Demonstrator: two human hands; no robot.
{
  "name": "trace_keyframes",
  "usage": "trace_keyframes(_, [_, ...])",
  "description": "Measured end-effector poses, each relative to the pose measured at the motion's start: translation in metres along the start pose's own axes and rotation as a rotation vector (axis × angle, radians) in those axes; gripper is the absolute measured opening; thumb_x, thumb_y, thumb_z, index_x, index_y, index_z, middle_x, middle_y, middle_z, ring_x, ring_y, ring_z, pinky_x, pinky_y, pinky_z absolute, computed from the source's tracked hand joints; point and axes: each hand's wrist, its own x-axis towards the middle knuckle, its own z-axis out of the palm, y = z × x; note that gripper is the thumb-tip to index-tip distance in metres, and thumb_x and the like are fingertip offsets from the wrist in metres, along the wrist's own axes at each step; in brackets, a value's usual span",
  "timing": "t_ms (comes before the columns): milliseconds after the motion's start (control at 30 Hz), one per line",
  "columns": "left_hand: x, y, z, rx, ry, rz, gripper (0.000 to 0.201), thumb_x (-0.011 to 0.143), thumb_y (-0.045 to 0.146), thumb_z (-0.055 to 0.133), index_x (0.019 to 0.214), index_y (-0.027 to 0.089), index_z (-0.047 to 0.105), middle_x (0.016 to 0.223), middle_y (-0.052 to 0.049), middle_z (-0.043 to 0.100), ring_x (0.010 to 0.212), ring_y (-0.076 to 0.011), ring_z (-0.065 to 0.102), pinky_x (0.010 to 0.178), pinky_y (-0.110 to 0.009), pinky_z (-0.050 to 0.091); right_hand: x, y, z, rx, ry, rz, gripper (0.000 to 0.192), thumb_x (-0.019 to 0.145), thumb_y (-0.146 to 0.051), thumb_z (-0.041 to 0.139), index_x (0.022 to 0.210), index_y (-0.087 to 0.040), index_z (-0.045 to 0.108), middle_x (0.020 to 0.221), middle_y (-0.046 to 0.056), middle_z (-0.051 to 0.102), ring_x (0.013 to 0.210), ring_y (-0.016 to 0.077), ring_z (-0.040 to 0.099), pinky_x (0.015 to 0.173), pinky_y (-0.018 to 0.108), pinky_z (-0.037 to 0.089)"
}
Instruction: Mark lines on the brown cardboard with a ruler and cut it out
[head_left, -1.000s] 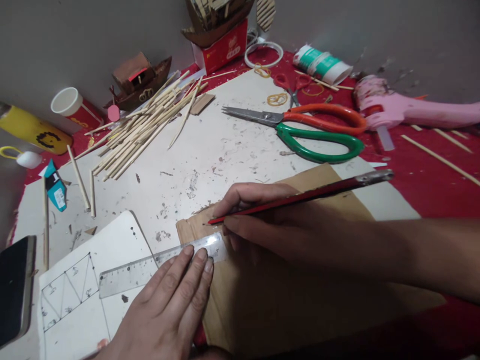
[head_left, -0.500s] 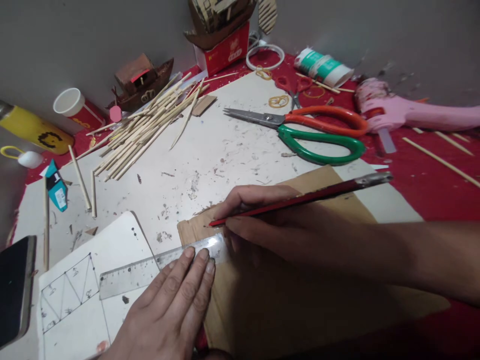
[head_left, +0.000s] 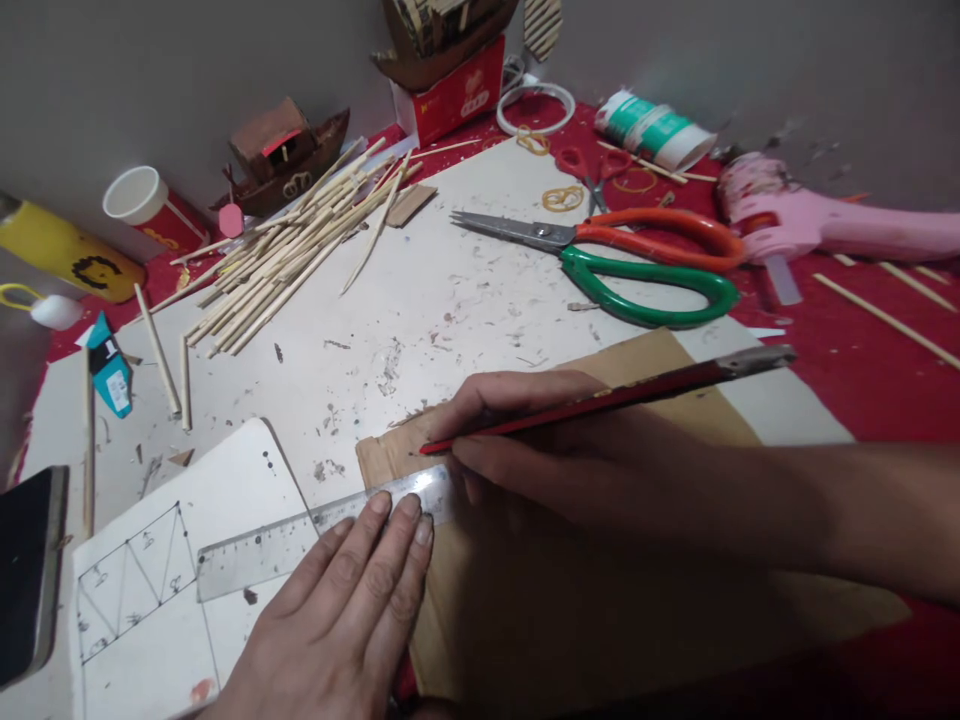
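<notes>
scissors (head_left: 630,260), stick pile (head_left: 289,250) — glue gun (head_left: 817,220)

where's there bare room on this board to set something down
Free: the white board between the stick pile, scissors and cardboard. Crowded: the near edge, with left hand on ruler, right hand with pencil.

Your left hand (head_left: 337,620) lies flat, palm down, at the near edge of the work surface, fingers together and stretched forward, fingertips (head_left: 405,512) pressing down. Your right forearm comes in from the right edge, low and nearly level. Your right hand (head_left: 540,450) is curled in a writing grip, thumb and forefinger pinched, knuckles pointing left.
</notes>
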Motion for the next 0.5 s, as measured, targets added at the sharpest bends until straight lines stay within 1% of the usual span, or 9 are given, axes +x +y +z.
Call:
trace_keyframes(100, [-0.001, 0.001, 0.000, 0.001, -0.005, 0.007, 0.072, 0.097, 0.062, 0.042, 0.140, 0.004, 0.052, 0.150, -0.016, 0.052, 0.143, -0.0305, 0.039, 0.119, -0.037, 0.023, 0.002, -0.001, 0.000, -0.034, -0.039, 0.029, 0.018, 0.089, -0.013, 0.053, 0.095, -0.017, 0.070, 0.075, -0.002, 0.068, 0.067, 0.0109, 0.062, 0.063, 0.022, 0.049])
trace_keyframes(233, [0.004, -0.001, -0.006, 0.032, -0.017, 0.031, 0.075, 0.095, 0.066, 0.045, 0.135, 0.004, 0.056, 0.143, -0.016, 0.059, 0.134, -0.0305, 0.051, 0.113, -0.037, 0.031, 0.008, -0.004, 0.001, -0.059, -0.094, -0.008, 0.019, 0.087, -0.010, 0.053, 0.091, -0.017, 0.069, 0.076, -0.002, 0.069, 0.070, 0.0114, 0.063, 0.068, 0.023, 0.049])
trace_keyframes(333, [0.008, -0.002, -0.009, 0.046, -0.016, 0.033, 0.073, 0.096, 0.066, 0.042, 0.132, 0.005, 0.057, 0.140, -0.015, 0.062, 0.130, -0.0298, 0.055, 0.107, -0.037, 0.036, 0.015, -0.005, 0.004, -0.051, -0.130, -0.051, 0.019, 0.086, -0.007, 0.052, 0.088, -0.016, 0.069, 0.076, -0.001, 0.069, 0.071, 0.0112, 0.062, 0.069, 0.023, 0.049])
trace_keyframes(500, [0.010, -0.001, -0.010, 0.053, -0.021, 0.042, 0.072, 0.097, 0.065, 0.040, 0.131, 0.004, 0.057, 0.138, -0.016, 0.062, 0.128, -0.0290, 0.057, 0.103, -0.038, 0.038, 0.026, -0.003, 0.010, -0.074, -0.164, -0.083, 0.018, 0.084, -0.006, 0.052, 0.084, -0.014, 0.068, 0.071, -0.002, 0.066, 0.067, 0.0101, 0.059, 0.064, 0.021, 0.047])
